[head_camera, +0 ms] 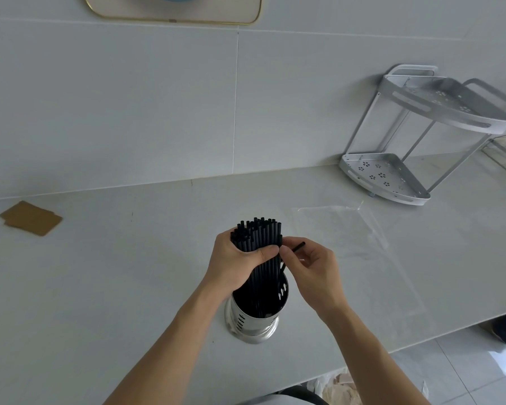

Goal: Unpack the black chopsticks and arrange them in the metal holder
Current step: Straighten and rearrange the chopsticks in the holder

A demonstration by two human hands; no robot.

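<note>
Bright even daylight, soft shadows, wide-angle distortion

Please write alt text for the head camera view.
A left hand grips a bundle of black chopsticks standing in a perforated metal holder, while the right hand pinches one loose black chopstick; a clear plastic bag lies nearby.

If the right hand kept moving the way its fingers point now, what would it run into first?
The right hand points left, pinching a single chopstick. Going straight on, it would first meet the chopstick bundle in the left hand, above the metal holder. They already look nearly touching; depth is unclear.
</note>
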